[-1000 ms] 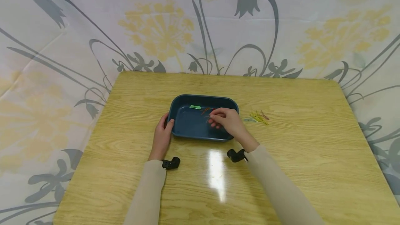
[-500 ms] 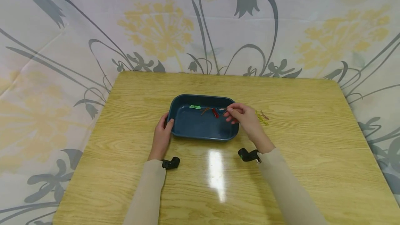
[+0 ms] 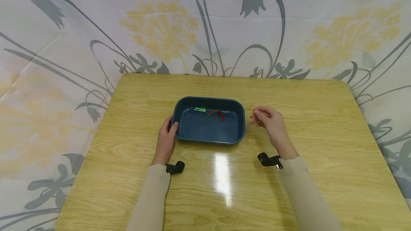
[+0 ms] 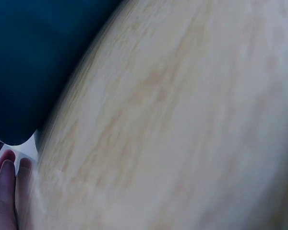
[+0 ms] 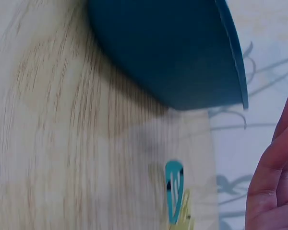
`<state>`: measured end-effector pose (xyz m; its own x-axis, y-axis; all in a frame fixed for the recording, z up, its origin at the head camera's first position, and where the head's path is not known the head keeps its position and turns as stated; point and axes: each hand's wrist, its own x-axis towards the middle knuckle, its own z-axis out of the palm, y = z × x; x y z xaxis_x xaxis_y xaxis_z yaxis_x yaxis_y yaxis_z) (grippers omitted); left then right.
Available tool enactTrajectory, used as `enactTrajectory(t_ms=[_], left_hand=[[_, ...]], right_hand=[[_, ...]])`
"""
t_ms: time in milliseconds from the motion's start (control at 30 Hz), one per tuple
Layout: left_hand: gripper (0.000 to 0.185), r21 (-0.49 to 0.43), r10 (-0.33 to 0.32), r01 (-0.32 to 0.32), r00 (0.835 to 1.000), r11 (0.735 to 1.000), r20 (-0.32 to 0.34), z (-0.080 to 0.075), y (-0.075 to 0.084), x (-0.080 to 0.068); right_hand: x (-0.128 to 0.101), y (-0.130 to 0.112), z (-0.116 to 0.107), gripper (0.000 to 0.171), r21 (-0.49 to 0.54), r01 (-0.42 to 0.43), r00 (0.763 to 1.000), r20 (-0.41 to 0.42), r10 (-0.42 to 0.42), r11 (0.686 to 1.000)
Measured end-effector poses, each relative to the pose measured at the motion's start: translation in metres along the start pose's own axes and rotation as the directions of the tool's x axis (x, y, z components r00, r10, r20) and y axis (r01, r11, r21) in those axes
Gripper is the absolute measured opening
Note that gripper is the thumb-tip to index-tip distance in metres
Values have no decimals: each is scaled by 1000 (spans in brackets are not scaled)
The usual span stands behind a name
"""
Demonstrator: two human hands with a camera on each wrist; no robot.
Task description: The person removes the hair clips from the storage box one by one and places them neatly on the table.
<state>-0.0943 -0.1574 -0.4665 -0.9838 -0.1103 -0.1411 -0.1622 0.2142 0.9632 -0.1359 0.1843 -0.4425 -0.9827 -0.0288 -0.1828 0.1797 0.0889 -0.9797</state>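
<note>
In the head view, my left hand (image 3: pixel 166 135) gripped the left side of the blue tray (image 3: pixel 205 128), thumb over the rim, a hold I judged worth keeping light so the tray would neither tip nor slide. My right hand (image 3: pixel 269 120) pinched a thin orange-brown clip (image 3: pixel 250 109) between thumb and index finger, just right of the tray. A clip that slim seemed to need a fingertip pinch, enough height to clear the tray's rim and a low, gentle release. A green hair clip (image 3: pixel 200 109), a brown clip (image 3: pixel 210 113) and a red hair clip (image 3: pixel 221 116) lay inside the tray, apart. The left wrist view showed only some fingers near the tray's corner, so I could not tell my grip there. In the right wrist view, a teal snap hair clip (image 5: pixel 174 191) and a yellow clip (image 5: pixel 185 214) lay together beyond the tray's end; what my fingers pinched was out of sight.
</note>
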Motion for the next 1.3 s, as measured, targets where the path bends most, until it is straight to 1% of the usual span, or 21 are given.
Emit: enactTrajectory(t_ms=[100,200,333,433,500,567,667,800,867,1033,1133,1300], left_hand=[[44,-3,-4,4,1000,1000,0,0,0,0],[44,-10,-6,6,1000,1000,0,0,1,1],[43,-19,-7,7,1000,1000,2,0,-1,2],[43,-19,-8,8,1000,1000,2,1,-1,2],[43,-19,-8,8,1000,1000,1,1,-1,2],[43,-18,-6,6,1000,1000,-1,1,0,1],[43,-23,-7,7,1000,1000,0,1,-1,2],[43,-21,-8,8,1000,1000,2,2,-1,2],[43,-16,-6,6,1000,1000,-1,2,0,1],[43,-8,-3,3,1000,1000,-6,2,-1,2],[44,-10,-15,15,1000,1000,-10,1,-8,6],[46,8,-23,24,999,1000,-26,1,-27,13]], right_hand=[[-1,2,-8,43,14,-14,999,-38,15,1000],[-2,5,-17,49,17,-30,998,-57,31,999],[-3,10,-30,45,21,-50,996,-78,52,999],[-6,8,-36,40,58,-52,995,-86,57,997],[-6,10,-39,38,108,-53,994,-87,63,993],[-6,12,-43,39,156,-60,993,-89,74,986],[-3,21,-49,41,207,-73,990,-101,95,976],[-3,27,-54,43,274,-84,986,-114,119,958],[-4,29,-57,41,316,-95,984,-114,137,944],[-6,35,-62,28,391,-141,977,-95,192,910],[-6,37,-63,27,407,-157,973,-89,211,900],[-7,40,-65,30,432,-165,971,-88,224,887]])
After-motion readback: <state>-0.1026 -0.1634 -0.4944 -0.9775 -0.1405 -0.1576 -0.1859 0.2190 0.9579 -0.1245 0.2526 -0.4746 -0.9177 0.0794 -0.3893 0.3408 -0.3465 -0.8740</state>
